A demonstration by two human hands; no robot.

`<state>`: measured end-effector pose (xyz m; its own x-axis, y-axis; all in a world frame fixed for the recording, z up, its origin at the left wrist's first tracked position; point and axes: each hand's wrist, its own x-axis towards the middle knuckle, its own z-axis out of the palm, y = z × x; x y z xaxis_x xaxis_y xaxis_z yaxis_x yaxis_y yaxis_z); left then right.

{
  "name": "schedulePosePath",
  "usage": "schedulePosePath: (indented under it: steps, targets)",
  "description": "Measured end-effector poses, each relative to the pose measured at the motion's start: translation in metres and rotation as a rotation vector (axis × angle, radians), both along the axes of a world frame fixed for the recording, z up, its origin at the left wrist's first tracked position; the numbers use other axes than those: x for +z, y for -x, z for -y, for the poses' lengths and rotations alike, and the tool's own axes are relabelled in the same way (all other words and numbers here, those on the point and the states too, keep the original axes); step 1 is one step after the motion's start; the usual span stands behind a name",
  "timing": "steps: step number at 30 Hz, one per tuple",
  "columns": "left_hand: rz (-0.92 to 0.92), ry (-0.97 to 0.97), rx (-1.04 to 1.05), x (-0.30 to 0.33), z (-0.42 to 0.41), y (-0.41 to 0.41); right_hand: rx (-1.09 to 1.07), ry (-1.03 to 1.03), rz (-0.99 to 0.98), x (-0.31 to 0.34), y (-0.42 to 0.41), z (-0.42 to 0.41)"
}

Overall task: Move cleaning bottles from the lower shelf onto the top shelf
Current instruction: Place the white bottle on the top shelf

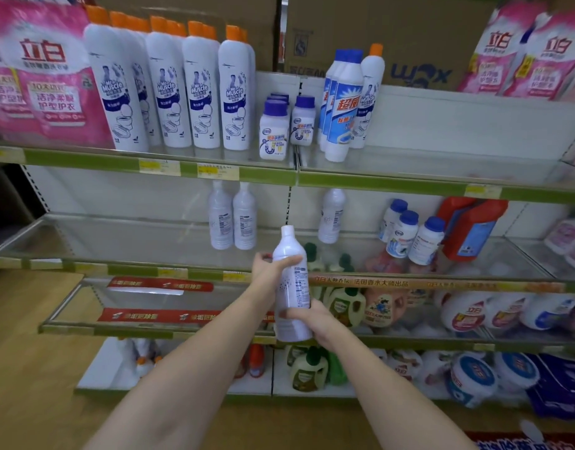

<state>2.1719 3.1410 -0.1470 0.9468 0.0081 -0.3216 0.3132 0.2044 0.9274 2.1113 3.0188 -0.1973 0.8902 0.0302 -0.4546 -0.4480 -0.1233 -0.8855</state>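
Bottle [292, 284] white, upright, held in front of the shelves in both hands; back label faces the camera, print too small to read. Left hand [270, 267] wraps its upper body, thumb across the front, fingers curled behind. Right hand [307, 319] grips the lower part, fingers curled round the base.

Top shelf [266, 177], left to right: pink bags [42, 76] marked "立白"; row of white Mr Muscle bottles [179, 89] with orange caps and a toilet graphic; small purple-capped jars [274, 131]; blue-capped bottles [342, 102] marked "超威", one more Mr Muscle just right of them; more "立白" bags far right. Cardboard boxes [419, 40] behind.

Lower shelf [133, 267]: two white bottles [232, 217] side by side, backs out, one more [331, 216] to the right, apart from them. Further right, three blue-capped jars [409, 235] tilted, next to a red jug [471, 225].

Below: red strips [159, 284] with blurred white text; orange strip [393, 282] reading "立白…法国香水大师出品".
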Motion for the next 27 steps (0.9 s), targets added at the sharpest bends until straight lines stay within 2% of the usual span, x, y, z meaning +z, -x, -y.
schedulePosePath:
  steps: [10,20,27]
  targets:
    - [0.121,0.061,-0.044,0.046,0.021,-0.022,-0.099,0.008,0.162,0.04,-0.021,0.014]
    - [0.529,-0.111,-0.163,0.152,0.087,-0.062,-0.382,-0.108,0.528,0.127,-0.071,0.06]
    - [0.748,-0.147,-0.212,0.229,0.137,-0.088,-0.535,-0.054,0.748,0.192,-0.114,0.109]
